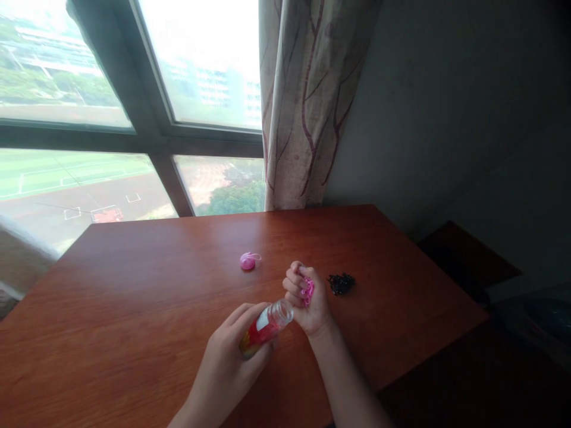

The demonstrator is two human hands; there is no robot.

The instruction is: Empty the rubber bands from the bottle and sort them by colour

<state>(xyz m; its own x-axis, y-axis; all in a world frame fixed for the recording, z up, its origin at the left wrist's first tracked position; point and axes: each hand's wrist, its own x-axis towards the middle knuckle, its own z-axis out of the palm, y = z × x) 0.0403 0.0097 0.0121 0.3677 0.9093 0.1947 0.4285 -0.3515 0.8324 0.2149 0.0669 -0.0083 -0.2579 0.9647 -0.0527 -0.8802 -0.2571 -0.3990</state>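
My left hand (227, 351) is wrapped round a small glass bottle (264, 324), tilted with its open mouth toward my other hand. Red and yellow show through the glass, and there is a pale patch near the neck. Close by the mouth, my right hand (314, 312) is curled with its palm turned up, fingers folded over a bunch of small pink pieces (307, 291). Their exact kind is too small to make out. A pile of small black pieces (341, 283) lies on the table just right of that hand. Farther back sits a round pink lid-like object (248, 261) with a thin loop.
The reddish-brown wooden table (147, 297) stands against a window (151, 137). A patterned curtain (307, 107) hangs behind its far edge, with a dark wall at the right. The table's right edge drops off to a dark area.
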